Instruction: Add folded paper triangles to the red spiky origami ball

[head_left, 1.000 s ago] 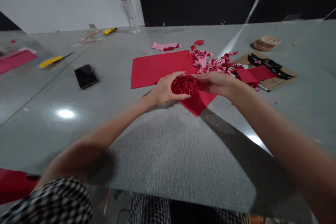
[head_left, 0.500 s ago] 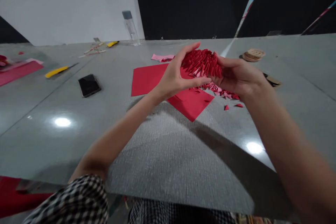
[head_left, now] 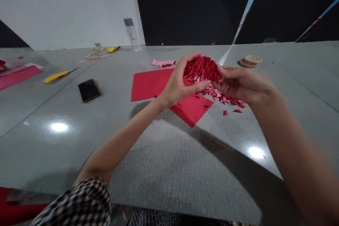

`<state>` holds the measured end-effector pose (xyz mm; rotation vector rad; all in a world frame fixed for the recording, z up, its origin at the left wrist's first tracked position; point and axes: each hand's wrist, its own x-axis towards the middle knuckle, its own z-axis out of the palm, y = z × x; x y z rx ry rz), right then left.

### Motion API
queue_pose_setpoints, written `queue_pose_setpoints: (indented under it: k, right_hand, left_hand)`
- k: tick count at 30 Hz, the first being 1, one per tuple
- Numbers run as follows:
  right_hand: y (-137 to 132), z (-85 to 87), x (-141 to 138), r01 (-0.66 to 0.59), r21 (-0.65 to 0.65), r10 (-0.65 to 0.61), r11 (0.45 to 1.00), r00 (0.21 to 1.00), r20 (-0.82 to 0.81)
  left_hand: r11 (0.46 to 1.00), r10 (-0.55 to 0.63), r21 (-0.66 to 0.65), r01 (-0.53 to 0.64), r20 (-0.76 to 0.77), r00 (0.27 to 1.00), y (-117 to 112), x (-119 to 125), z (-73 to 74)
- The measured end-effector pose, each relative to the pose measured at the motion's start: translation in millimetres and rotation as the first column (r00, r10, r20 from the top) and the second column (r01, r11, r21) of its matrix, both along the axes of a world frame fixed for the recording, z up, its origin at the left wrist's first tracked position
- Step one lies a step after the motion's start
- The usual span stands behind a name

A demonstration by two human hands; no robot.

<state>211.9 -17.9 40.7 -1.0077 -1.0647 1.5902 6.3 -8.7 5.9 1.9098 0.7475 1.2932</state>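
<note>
The curled fingers of the left hand (head_left: 178,83) and right hand (head_left: 239,84) grip a built-up spiky model of folded red paper units (head_left: 201,69) at centre, above a red paper sheet (head_left: 149,85), with loose pink and red units (head_left: 221,96) yet unplaced in a heap at its right

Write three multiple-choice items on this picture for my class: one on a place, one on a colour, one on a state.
1. Where does the black phone lie relative to the red paper sheet?
A left of it
B on it
C right of it

2. What colour is the craft knife handle?
A blue
B yellow
C green

3. What state is the red folded-paper model in?
A lying on the sheet
B beside the phone
C held between the left hand and right hand

Answers:
1 A: the phone lies left of the sheet.
2 B: the handle shows yellow.
3 C: both hands grip it above the sheet.
</note>
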Motion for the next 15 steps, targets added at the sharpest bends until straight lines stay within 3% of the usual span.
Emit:
queue_pose_setpoints:
  k: [5, 15]
  right_hand:
    - [3.4, -5.0, -0.4, -0.045, 0.016, 0.045, 0.999, 0.999, -0.016]
    - [-0.9, -2.1, -5.3, 0.0, 0.031, -0.002, 1.0, 0.998, 0.07]
  left_hand:
    - [1.0, -0.01, 0.019, 0.01, 0.024, 1.0, 2.5, 0.4, -2.1]
    - [1.0, 0.008, 0.018, -0.008, -0.018, 1.0, 6.8, -1.9, -3.9]
